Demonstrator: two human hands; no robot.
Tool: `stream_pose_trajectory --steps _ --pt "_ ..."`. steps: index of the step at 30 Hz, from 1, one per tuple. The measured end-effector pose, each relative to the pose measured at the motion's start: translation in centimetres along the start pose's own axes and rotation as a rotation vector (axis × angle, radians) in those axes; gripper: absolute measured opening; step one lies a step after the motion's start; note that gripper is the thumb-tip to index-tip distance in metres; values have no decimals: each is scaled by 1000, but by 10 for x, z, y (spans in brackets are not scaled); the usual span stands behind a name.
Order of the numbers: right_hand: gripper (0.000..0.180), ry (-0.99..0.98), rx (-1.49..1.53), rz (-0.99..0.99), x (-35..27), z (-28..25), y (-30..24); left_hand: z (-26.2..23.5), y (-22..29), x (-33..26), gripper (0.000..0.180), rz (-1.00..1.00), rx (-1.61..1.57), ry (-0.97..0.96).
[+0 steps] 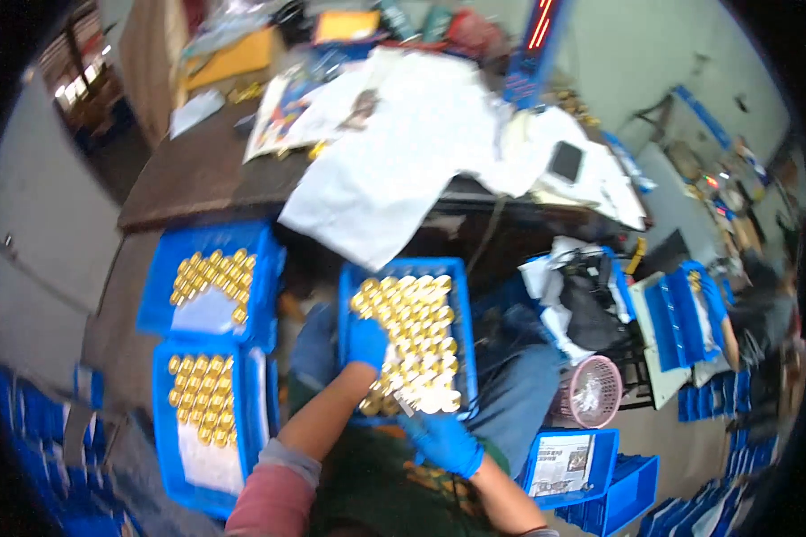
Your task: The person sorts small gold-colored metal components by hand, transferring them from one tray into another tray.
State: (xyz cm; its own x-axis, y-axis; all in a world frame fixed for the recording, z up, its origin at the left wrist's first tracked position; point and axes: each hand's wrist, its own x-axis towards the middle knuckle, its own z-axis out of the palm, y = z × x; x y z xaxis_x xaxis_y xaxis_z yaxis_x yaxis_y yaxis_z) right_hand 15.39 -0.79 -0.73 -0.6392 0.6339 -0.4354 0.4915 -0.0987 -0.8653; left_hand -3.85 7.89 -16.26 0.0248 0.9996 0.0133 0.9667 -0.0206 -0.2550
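A tray [461, 295] of caps [412, 340] rests on the person's lap; two more trays [166, 268] lie to its left, the surface [197, 170] behind.

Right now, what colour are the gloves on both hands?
Blue on both, left hand and right hand; head view.

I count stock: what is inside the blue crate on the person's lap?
The blue crate holds packed round gold caps. The gloved left hand covers some; lower layers cannot be seen.
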Motion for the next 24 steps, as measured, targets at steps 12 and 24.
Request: stream_pose_trajectory --steps 12,24 --pt "43 -162 118 -8 31 2 15 -47 -24 -55 42 103 -1664 153" --pt "37 517 -415 -415 28 16 7 -149 -17 -88 42 119 -1677 135"
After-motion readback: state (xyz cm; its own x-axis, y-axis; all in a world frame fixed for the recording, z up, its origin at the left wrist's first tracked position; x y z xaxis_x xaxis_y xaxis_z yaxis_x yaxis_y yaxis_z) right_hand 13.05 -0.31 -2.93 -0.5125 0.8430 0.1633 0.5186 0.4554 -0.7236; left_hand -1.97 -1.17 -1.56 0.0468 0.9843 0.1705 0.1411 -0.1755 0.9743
